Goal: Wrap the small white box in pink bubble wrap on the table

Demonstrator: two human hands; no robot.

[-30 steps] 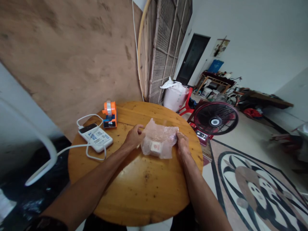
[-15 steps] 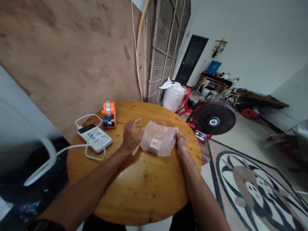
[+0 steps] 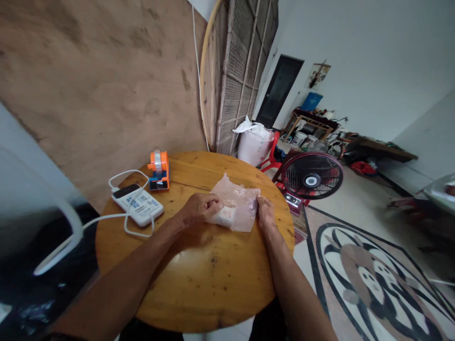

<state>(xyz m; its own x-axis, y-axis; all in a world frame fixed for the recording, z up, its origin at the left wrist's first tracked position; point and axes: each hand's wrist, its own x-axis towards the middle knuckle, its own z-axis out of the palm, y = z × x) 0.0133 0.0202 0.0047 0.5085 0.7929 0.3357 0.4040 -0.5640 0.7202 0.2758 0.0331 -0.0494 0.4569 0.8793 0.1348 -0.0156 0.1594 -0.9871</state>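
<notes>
Both hands are on the wrap here: right hand (image 3: 266, 211) has the right edge pinched between thumb and fingers, left hand (image 3: 202, 207) is curled in narrow at the left edge. Left one's touching the sheet for sure, but I can't tell if it's really gripping it.

Biggest thing first: round wooden tabletop (image 3: 213, 289), with a fan (image 3: 313, 176) standing past its right side. Next down is the bubble wrap (image 3: 239, 201), lying spread out between the hands, a bit right of centre. Off to the left there's a white device (image 3: 140, 206) with a cable, and just behind it an orange and blue tape dispenser (image 3: 159, 171). Smallest is the little box (image 3: 226, 217), sitting under or inside the front part of the wrap, blurry through the film.

My read: the step is working the sheet around that box, and the next move calls for a firm hold on both edges so the box doesn't slip.

Pose-wise, both forearms reach forward from the near side and angle inward, left palm turned down, right hand on its side.
</notes>
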